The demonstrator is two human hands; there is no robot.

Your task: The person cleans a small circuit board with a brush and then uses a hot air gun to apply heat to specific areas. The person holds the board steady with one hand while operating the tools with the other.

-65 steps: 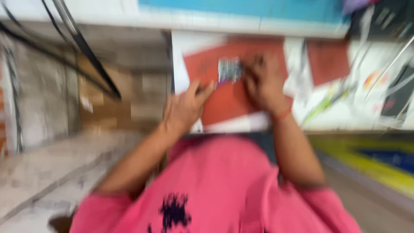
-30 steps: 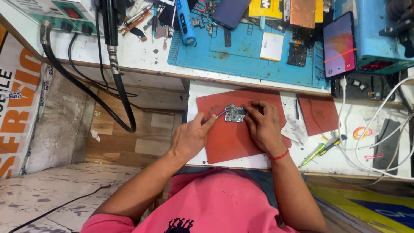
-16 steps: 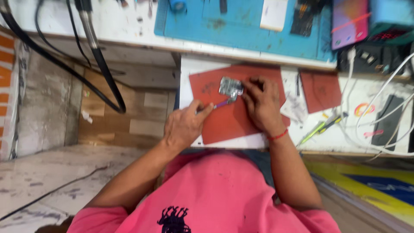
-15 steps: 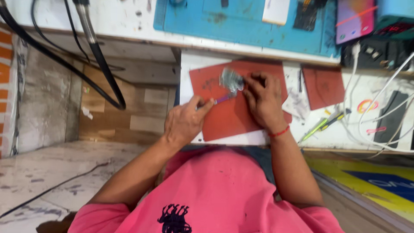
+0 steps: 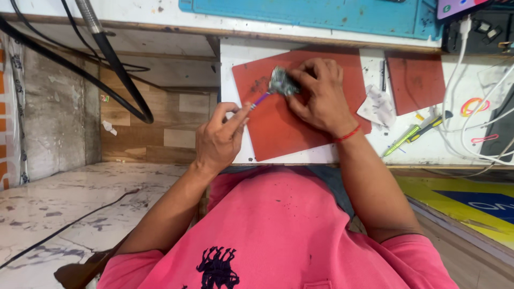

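Observation:
My right hand [image 5: 318, 96] grips a small circuit board [image 5: 281, 83] and tilts it up off a red work mat [image 5: 284, 126]. My left hand [image 5: 219, 140] holds a thin purple-handled tool [image 5: 261, 99] between thumb and fingers. The tool's tip touches the lower left edge of the board. Both hands sit over the mat on a white bench. A red thread is tied around my right wrist.
A second red mat [image 5: 415, 80], a crumpled white paper [image 5: 377, 104], a green and black screwdriver [image 5: 412, 134] and white cables [image 5: 471, 115] lie to the right. A blue mat [image 5: 321, 16] runs along the back. Thick black hoses [image 5: 112, 59] hang at left over a gap.
The board was lying flat on the mat; my right hand has tipped it up on edge. My left hand drew back a little toward me, tool still at the board. The view shifted closer.

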